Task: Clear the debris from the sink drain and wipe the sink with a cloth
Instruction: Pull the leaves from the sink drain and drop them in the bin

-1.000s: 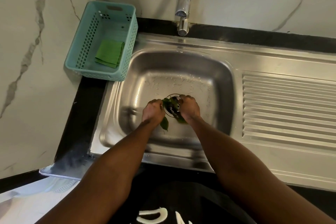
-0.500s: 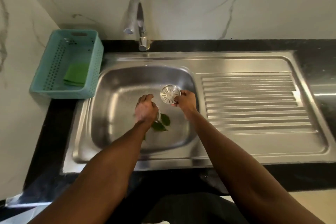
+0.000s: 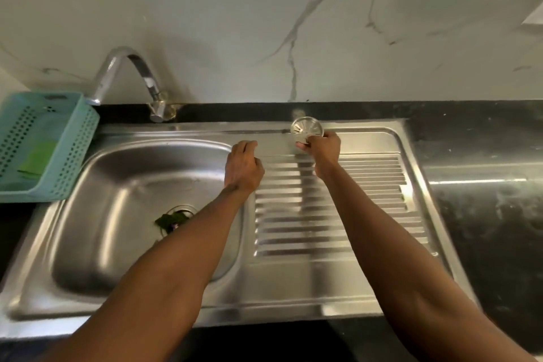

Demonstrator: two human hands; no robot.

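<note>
1. The left forearm crosses the sink basin (image 3: 97, 247) and hides part of the drain opening (image 3: 179, 210); dark green leaf debris (image 3: 170, 220) lies at the drain.
2. The right hand (image 3: 321, 150) has its grip closed on the round metal drain strainer (image 3: 306, 129), held at the far edge of the ribbed drainboard (image 3: 329, 214); its underside is hidden.
3. The left hand (image 3: 242, 166) hovers loosely curled, grip empty, over the basin's right rim.
4. A green cloth (image 3: 38, 159) lies in the teal basket (image 3: 73, 153), cut off at the left, on the black table (image 3: 484, 214).
5. The faucet (image 3: 129, 79) curves towards the basket.
</note>
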